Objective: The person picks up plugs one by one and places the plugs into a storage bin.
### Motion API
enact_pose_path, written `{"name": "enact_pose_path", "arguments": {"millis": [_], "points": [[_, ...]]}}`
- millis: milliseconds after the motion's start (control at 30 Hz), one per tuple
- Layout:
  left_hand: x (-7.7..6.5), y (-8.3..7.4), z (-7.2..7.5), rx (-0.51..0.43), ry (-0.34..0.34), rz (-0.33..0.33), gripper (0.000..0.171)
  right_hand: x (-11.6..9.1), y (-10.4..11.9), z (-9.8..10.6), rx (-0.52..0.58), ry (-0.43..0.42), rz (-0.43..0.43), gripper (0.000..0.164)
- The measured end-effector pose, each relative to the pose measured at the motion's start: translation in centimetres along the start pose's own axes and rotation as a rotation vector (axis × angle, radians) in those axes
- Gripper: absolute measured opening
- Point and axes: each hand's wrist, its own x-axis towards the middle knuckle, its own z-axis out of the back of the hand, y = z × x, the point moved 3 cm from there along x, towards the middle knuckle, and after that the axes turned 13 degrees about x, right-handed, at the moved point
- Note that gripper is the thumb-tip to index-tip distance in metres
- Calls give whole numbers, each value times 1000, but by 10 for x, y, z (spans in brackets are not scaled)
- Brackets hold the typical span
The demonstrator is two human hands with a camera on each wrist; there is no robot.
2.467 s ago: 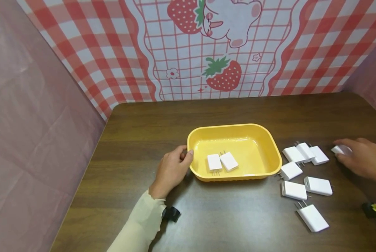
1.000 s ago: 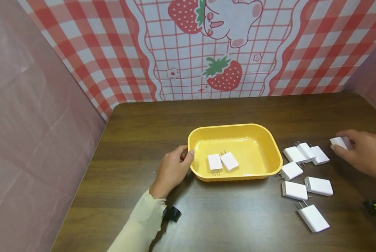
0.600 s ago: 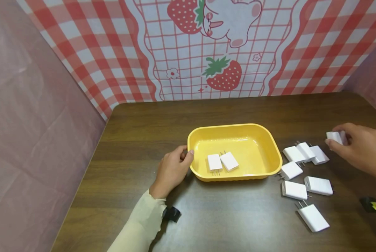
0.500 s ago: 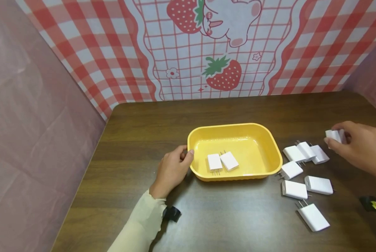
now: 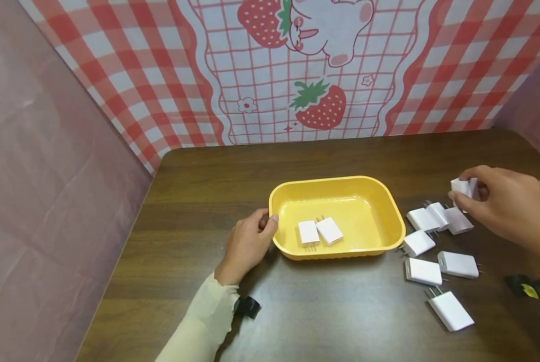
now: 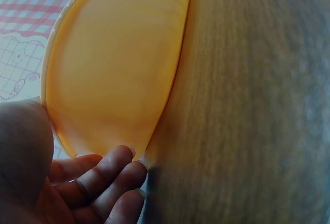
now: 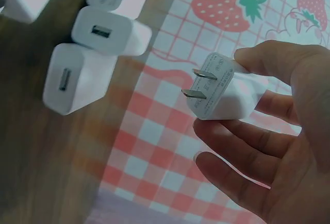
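The charger [image 7: 234, 98] is in the air to the right of the yellow bin [image 5: 337, 254], level with its far rim, pinched between the thumb and fingers of the right hand [image 5: 511, 203], probably by its body so the prongs stay free. The left hand [image 5: 247, 246] grips the bin's left end, thumb at the rim, seemingly to steady it. Compared with a second ago, the right hand has brought its charger closer to the bin, while the two chargers inside [image 5: 329, 231] lie unchanged.
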Motion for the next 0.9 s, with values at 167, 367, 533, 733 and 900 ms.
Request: {"name": "enact_pose_path", "arguments": {"millis": [167,367,533,733,900], "points": [[-1,-1,0,-11,-6,3,40,5,13,4,18,30,-40,43],[-2,-3,-2,-2,-9,-11,37,12,29,8,10,53,-30,44],[-3,-3,-3,0,-14,-11,36,17,41,12,11,48,14,44],[-2,-3,-3,5,-22,-6,38,22,53,12,30,57,27,41],[-2,-3,-2,17,-19,-7,37,23,62,7,54,73,36,41]]}}
